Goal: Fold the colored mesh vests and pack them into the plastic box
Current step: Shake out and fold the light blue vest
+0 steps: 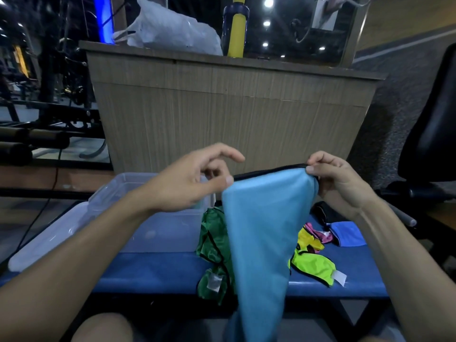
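Observation:
A light blue mesh vest (261,233) with black trim hangs in the air over the blue bench (153,270). My right hand (335,183) pinches its top edge at the right corner. My left hand (195,178) pinches the same edge at the left between thumb and finger, the other fingers spread. The clear plastic box (158,228) stands on the bench to the left, behind my left forearm. A green vest (214,250) lies crumpled on the bench beneath the blue one. A neon yellow vest (313,262) lies to its right.
A pink piece (318,234), a folded blue piece (348,234) and a dark one (325,212) lie at the bench's right end. The box lid (42,245) lies left of the box. A wooden counter (232,114) stands behind, an office chair (429,144) at right.

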Tool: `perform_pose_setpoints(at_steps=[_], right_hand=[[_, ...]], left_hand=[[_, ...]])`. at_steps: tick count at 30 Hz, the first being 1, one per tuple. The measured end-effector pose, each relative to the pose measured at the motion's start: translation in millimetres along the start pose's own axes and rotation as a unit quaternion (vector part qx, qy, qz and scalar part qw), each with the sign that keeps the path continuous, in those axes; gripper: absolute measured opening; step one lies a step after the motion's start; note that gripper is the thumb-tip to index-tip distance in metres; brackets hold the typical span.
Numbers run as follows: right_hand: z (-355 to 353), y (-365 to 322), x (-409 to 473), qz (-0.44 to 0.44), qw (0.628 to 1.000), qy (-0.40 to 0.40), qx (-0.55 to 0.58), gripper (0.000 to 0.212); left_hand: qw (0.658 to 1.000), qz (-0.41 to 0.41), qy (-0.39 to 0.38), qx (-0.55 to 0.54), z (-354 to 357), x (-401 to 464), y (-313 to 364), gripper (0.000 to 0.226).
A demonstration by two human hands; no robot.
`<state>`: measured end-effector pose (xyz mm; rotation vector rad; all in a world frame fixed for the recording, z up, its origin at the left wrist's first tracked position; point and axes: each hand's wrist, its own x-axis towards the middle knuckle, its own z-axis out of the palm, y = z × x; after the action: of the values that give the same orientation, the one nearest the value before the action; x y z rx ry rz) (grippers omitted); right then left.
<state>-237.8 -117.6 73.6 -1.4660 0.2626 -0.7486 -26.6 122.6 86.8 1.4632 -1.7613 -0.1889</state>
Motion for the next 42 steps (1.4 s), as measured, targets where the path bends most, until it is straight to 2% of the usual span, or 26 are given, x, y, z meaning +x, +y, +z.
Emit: perform_pose_setpoints(at_steps=[2, 4, 5, 7, 9, 11, 17, 19, 23, 25, 28, 30, 33, 37, 39, 42], right_hand=[[0, 2, 1, 0.015, 1.0, 0.002, -0.019, 0.02], [1, 0, 0, 0.016, 0.999, 0.006, -0.035, 0.021], [2, -1, -1, 0.012, 0.999, 0.009, -0.047, 0.019], [3, -6, -2, 0.001, 0.997, -0.004, -0.082, 0.019], [5, -11, -4, -0.007, 0.993, -0.029, -0.114, 0.02], [5, -16, -5, -0.017, 0.991, -0.042, -0.128, 0.02], [-6, -14, -10, -0.023, 0.989, -0.048, -0.135, 0.024], [-10, -11, -11, -0.017, 0.99, -0.046, -0.131, 0.026], [-20, -4, -10, -0.02, 0.989, -0.017, -0.146, 0.028], [-24, 1, -11, -0.028, 0.985, 0.001, -0.172, 0.028], [-29, 7, -13, -0.013, 0.979, 0.002, -0.203, 0.031], [-34, 9, -17, 0.013, 0.973, -0.009, -0.232, 0.031], [-48, 13, -30, 0.058, 0.958, -0.05, -0.277, 0.03], [-84, 8, -63, 0.16, 0.935, -0.105, -0.3, 0.015], [-106, -4, -78, 0.202, 0.926, -0.099, -0.302, 0.011], [-128, -43, -83, 0.236, 0.914, -0.033, -0.329, 0.032]], left_hand=[[0.999, 0.031, 0.022, 0.022, -7, 7, 7, 0.029], [0.986, 0.034, 0.036, 0.159, -13, 16, 5, 0.03], [0.967, 0.016, 0.024, 0.252, -15, 21, 5, 0.032], [0.908, -0.037, -0.026, 0.416, -16, 30, 3, 0.035], [0.856, -0.036, -0.073, 0.511, -12, 38, 0, 0.031], [0.84, -0.025, -0.09, 0.534, -10, 42, -2, 0.032], [0.855, -0.043, -0.062, 0.514, -4, 46, -4, 0.032], [0.851, -0.019, -0.039, 0.523, 0, 47, -5, 0.032], [0.835, 0.087, 0.051, 0.541, 7, 49, -8, 0.034], [0.854, 0.088, 0.073, 0.508, 13, 52, -8, 0.035], [0.94, 0.023, 0.03, 0.339, 18, 59, 1, 0.032], [0.967, -0.001, 0.014, 0.256, 19, 62, 11, 0.024], [0.987, 0.018, 0.006, 0.161, 26, 68, 25, 0.012], [0.994, 0.024, -0.102, 0.029, 65, 73, 27, 0.012], [0.991, 0.032, -0.131, -0.015, 90, 76, 26, 0.013], [0.986, 0.032, -0.117, -0.116, 121, 83, 28, 0.014]])
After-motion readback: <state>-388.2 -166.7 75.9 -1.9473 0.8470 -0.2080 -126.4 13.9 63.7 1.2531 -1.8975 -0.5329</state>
